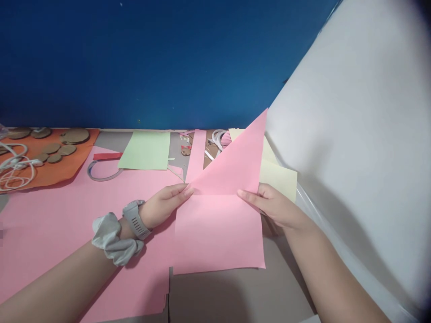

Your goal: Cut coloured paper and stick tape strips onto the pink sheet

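Observation:
Between my two hands is a sheet of pink paper (218, 233), creased across its middle. Its upper part is a triangle that rises to a point at the upper right; the lower part is squarish. My left hand (166, 202) pinches the left edge near the crease, thumb on top. On the right edge, at about the same height, my right hand (272, 204) pinches the paper, thumb in front and fingers behind. A grey watch and a pale scrunchie circle my left wrist.
A large pink sheet (134, 278) covers the left side. Behind it lie a green sheet (146, 150), a clear ring (101, 178) and orange paper (67, 177) with brown cardboard rounds and white earphones. Pale yellow paper (279, 177) lies at right. A white wall (370, 112) slopes down there.

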`<state>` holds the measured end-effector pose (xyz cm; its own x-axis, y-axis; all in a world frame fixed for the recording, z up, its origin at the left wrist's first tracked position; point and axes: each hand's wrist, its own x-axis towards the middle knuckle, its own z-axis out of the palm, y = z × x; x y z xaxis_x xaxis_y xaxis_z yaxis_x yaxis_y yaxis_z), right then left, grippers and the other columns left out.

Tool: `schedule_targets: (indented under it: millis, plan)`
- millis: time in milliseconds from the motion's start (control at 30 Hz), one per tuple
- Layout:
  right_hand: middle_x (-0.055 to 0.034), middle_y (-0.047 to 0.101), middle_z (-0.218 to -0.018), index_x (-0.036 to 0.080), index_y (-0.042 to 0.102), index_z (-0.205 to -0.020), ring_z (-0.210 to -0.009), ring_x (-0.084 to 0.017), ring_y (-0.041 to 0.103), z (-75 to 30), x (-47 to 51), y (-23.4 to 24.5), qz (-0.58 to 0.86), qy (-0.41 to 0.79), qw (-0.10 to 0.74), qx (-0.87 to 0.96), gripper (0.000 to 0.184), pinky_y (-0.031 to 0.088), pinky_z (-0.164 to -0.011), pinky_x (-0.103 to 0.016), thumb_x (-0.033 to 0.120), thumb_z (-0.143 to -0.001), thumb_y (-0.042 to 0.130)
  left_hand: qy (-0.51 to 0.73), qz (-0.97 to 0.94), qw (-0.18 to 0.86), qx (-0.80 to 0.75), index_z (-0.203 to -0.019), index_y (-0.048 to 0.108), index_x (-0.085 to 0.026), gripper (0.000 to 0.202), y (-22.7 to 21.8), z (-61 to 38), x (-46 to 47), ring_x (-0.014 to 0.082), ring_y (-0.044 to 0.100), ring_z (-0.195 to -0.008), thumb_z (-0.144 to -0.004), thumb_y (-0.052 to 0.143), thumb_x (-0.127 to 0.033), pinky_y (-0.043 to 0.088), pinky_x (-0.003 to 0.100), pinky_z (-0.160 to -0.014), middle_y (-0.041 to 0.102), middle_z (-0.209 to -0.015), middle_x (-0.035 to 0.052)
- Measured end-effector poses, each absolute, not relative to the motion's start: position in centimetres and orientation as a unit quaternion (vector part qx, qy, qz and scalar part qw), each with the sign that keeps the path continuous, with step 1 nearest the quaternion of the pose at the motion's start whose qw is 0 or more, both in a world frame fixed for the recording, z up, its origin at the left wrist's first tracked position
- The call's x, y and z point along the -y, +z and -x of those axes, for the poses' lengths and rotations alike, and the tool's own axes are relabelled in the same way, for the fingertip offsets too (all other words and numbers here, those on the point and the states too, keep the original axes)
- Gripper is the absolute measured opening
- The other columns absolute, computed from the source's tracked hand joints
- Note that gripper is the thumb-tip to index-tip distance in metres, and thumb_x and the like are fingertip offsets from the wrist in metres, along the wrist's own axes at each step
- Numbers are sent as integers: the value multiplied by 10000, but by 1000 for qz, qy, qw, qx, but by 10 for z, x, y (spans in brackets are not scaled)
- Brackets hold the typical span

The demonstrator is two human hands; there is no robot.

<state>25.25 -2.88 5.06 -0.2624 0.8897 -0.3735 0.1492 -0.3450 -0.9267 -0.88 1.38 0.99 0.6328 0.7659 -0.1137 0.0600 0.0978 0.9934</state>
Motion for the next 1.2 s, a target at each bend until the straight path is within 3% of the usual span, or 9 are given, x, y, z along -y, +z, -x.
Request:
schedule_targets:
  millis: [200,367,433,567,733,933,1000,1100,1200]
  plan:
    - [-95,700,-1069,197,625,-1158,-987,-262,653,-265,27,48,482,681,285,472,386,528,-777,-375,425,-850,580,251,-491,791,-266,-1040,660,-134,327,12,11,-11,190,636,-807,-912,475,-372,491,315,-746,686,-918,100]
    - [-81,695,-1056,202,652,-1090,-977,-234,647,-271,23,44,451,686,293,489,312,500,-805,-349,374,-834,606,260,-438,823,-250,-974,693,-149,230,19,13,-9,149,644,-707,-872,548,-295,498,247,-668,703,-816,75]
    - [-70,695,-1025,205,659,-1042,-943,-224,650,-271,22,42,464,684,305,473,279,496,-805,-346,372,-821,620,266,-429,825,-253,-984,697,-161,218,20,13,-10,162,653,-728,-840,585,-281,507,264,-693,711,-839,75]
    - [-19,680,-881,235,637,-899,-738,-171,640,-270,22,42,506,658,326,452,224,479,-626,-277,400,-754,681,288,-389,830,-276,-989,705,-180,243,15,13,-11,197,667,-820,-762,653,-250,518,307,-763,716,-916,78]
    - [-4,611,-702,239,552,-765,-572,-150,571,-263,24,56,538,619,293,491,196,394,-476,-248,432,-778,586,271,-413,819,-291,-812,696,-184,135,14,17,-15,144,608,-636,-701,657,-250,484,254,-610,668,-732,31]
    - [-17,558,-698,225,558,-760,-585,-162,537,-264,21,60,522,608,290,522,297,413,-512,-282,510,-808,490,283,-485,772,-298,-728,636,-154,182,16,14,-16,110,518,-623,-719,670,-333,417,230,-578,577,-729,17]
    - [-7,541,-706,218,550,-759,-589,-149,517,-265,19,55,503,607,312,531,346,407,-526,-274,551,-825,482,300,-515,737,-319,-826,603,-177,199,14,9,-15,73,457,-568,-711,716,-294,369,197,-538,528,-674,-34]
    - [26,515,-689,216,530,-752,-587,-117,485,-264,17,48,537,542,308,568,279,386,-543,-239,480,-799,604,303,-551,685,-368,-1032,526,-203,358,11,3,-12,58,374,-461,-742,703,-317,290,185,-459,427,-539,-96]
    - [15,604,-825,252,572,-957,-713,-147,560,-259,17,49,584,475,285,594,268,430,-631,-253,422,-772,664,319,-549,658,-405,-1038,536,-172,358,11,0,-10,80,452,-491,-778,655,-387,336,204,-481,496,-567,-67]
